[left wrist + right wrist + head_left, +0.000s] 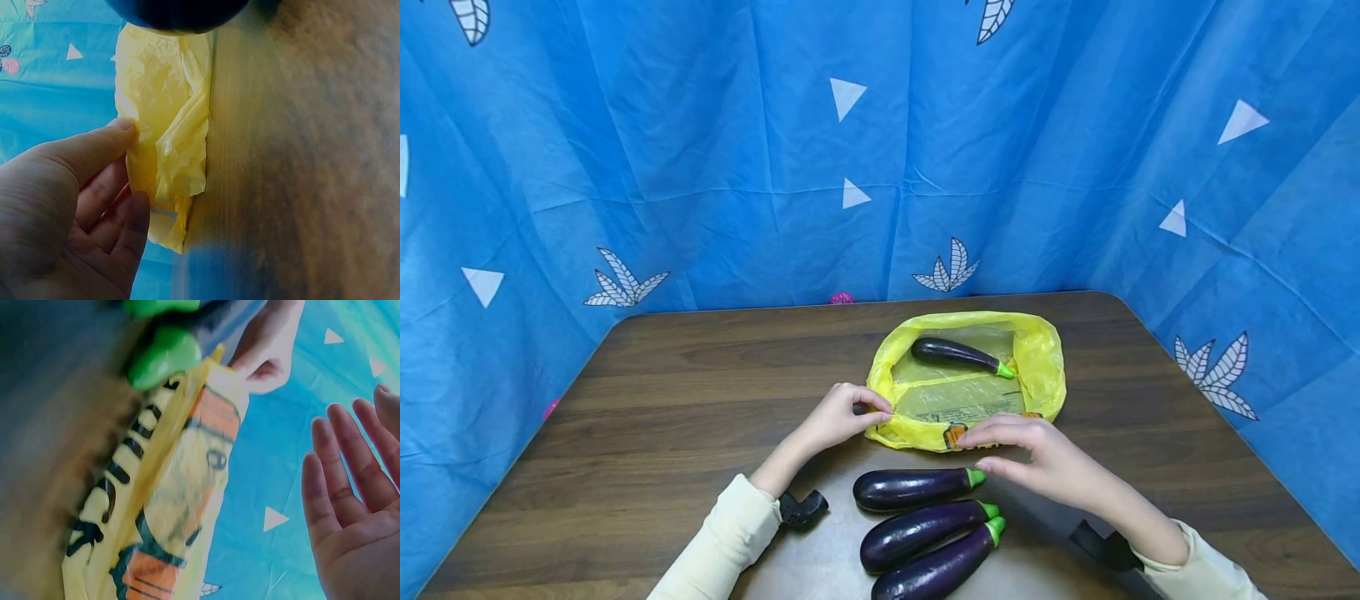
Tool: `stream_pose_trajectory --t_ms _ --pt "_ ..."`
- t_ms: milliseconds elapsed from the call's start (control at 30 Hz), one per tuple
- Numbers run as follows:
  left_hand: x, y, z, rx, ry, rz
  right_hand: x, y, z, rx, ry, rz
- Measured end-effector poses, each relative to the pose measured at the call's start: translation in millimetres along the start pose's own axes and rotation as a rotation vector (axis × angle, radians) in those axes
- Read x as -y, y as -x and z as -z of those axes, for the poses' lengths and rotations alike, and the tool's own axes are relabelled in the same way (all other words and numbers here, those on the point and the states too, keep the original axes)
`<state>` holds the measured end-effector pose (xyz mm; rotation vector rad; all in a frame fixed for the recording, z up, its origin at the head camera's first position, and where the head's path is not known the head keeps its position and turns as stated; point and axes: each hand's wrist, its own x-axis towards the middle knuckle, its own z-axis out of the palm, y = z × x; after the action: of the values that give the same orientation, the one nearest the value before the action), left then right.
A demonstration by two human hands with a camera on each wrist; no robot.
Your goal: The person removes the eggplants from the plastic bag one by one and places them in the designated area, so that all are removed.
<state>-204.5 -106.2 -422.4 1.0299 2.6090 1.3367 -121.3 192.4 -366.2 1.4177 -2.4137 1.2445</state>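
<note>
A yellow plastic bag [1047, 371] stands with its mouth rolled wide and one eggplant [955, 354] lying inside against the far side. My left hand [841, 417] pinches the bag's near left rim; the left wrist view shows thumb and fingers at the yellow edge [165, 106]. Over the bag's near right side hovers my right hand [1037, 458], its fingers extended and nothing held; the right wrist view shows the palm [362, 537] apart from the printed bag wall [178, 481]. Below the bag lie a nearest eggplant [913, 489], a second eggplant [917, 533] and a third eggplant [932, 575].
The brown wooden table [700, 375] extends to both sides of the bag. A blue patterned curtain [700, 167] hangs behind and beside it. Black wrist mounts, one on the left [802, 508] and one on the right [1105, 546], sit close to the tabletop.
</note>
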Motion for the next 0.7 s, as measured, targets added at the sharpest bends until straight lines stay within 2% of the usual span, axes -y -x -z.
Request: stream_pose_trajectory --t_ms 133,300,700 --pt "-0.2 0.3 0.2 -0.003 -0.003 -0.003 -6.9 -7.2 4.2 -0.039 0.057 -0.002" --pt "-0.4 0.4 0.5 -0.001 -0.002 -0.001 -14.6 -13.5 7.3 -0.089 0.095 -0.054" --pt "-1.5 1.0 1.0 0.000 0.006 0.005 -34.7 -32.1 19.4 -0.135 0.018 -0.268"
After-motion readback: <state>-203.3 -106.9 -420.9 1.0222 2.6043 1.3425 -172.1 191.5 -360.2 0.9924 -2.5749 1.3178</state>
